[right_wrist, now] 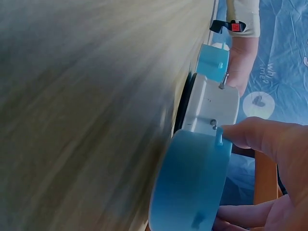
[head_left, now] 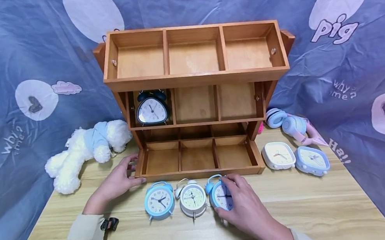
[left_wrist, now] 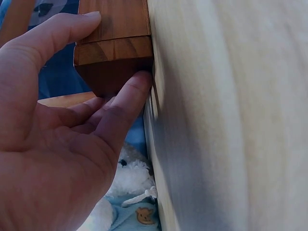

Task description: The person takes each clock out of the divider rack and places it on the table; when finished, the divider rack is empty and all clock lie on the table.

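My right hand grips a blue alarm clock, its thumb by the clock's foot in the right wrist view, where the clock's round side shows. The hand covers part of the dial. Left of it on the table lie a white alarm clock and another blue alarm clock, faces up. With thumb and fingers, my left hand holds the front left corner of a wooden shelf, a corner seen closely in the left wrist view. A dark alarm clock stands in the shelf's middle-tier left compartment.
Beside the shelf on the right lie a white square clock and a blue square clock. Behind them are blue and pink headphones. A white plush toy in blue lies at the left. A patterned blue cloth hangs behind.
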A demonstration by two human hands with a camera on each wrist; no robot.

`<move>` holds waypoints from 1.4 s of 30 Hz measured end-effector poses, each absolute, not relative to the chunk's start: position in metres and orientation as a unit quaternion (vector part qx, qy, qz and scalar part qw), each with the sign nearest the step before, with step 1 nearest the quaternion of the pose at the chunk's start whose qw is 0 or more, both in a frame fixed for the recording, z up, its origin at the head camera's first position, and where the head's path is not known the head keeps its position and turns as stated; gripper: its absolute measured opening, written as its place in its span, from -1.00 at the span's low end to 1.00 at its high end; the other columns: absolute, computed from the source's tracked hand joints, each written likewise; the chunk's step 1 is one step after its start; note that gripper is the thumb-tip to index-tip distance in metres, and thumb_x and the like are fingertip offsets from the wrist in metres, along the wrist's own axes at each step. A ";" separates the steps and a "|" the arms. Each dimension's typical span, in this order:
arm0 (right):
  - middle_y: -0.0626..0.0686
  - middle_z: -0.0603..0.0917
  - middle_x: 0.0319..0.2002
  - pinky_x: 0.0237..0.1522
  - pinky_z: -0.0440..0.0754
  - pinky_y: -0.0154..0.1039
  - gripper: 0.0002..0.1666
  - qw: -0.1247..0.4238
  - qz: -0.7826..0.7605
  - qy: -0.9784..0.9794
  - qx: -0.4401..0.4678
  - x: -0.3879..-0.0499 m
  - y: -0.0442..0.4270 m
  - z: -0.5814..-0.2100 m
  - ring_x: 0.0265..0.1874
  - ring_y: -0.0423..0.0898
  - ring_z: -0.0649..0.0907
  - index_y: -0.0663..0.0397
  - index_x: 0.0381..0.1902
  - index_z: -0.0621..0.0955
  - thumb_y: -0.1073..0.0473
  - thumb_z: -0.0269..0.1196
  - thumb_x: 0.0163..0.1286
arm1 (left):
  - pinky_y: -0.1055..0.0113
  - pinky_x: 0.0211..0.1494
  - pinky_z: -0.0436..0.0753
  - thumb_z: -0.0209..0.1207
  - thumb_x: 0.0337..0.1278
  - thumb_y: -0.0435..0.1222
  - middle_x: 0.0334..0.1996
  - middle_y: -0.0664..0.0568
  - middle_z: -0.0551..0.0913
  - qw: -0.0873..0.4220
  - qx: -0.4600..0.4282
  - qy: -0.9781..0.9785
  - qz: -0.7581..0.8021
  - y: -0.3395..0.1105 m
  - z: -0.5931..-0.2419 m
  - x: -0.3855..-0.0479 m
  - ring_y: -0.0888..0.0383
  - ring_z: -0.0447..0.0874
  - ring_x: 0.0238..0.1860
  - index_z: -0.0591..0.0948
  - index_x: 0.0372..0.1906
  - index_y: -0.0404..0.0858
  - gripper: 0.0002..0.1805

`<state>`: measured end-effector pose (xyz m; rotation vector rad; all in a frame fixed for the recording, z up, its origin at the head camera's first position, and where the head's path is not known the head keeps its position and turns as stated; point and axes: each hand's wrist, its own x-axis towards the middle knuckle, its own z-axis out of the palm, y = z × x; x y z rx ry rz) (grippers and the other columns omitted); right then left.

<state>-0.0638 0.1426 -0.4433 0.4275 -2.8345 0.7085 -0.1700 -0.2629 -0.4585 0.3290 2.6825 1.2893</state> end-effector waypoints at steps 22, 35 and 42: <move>0.15 0.68 0.27 0.33 0.76 0.12 0.02 0.043 0.250 -0.959 0.124 -0.072 0.143 -0.448 0.22 0.11 0.72 0.28 0.40 0.67 -0.01 0.79 0.02 | 0.26 0.01 0.85 0.58 0.30 -0.29 0.50 -0.49 0.46 0.074 0.111 0.893 0.429 -0.262 -0.460 -0.171 -0.36 0.66 0.35 0.19 0.72 -0.46 0.07; 0.18 0.65 0.33 0.40 0.74 0.15 0.04 0.036 0.246 -0.961 0.124 -0.072 0.144 -0.448 0.29 0.15 0.71 0.27 0.42 0.65 -0.06 0.77 0.05 | 0.11 0.14 0.87 0.58 0.30 -0.29 0.50 -0.49 0.47 0.077 0.110 0.892 0.432 -0.263 -0.459 -0.170 -0.36 0.65 0.36 0.18 0.72 -0.45 0.07; 0.18 0.66 0.33 0.36 0.77 0.15 0.10 0.080 0.246 -0.955 0.144 -0.075 0.142 -0.443 0.26 0.16 0.72 0.24 0.49 0.60 -0.05 0.77 0.04 | 0.26 0.05 0.83 0.57 0.31 -0.27 0.41 -0.51 0.54 0.084 0.110 0.889 0.435 -0.263 -0.458 -0.170 -0.37 0.67 0.35 0.17 0.72 -0.47 0.09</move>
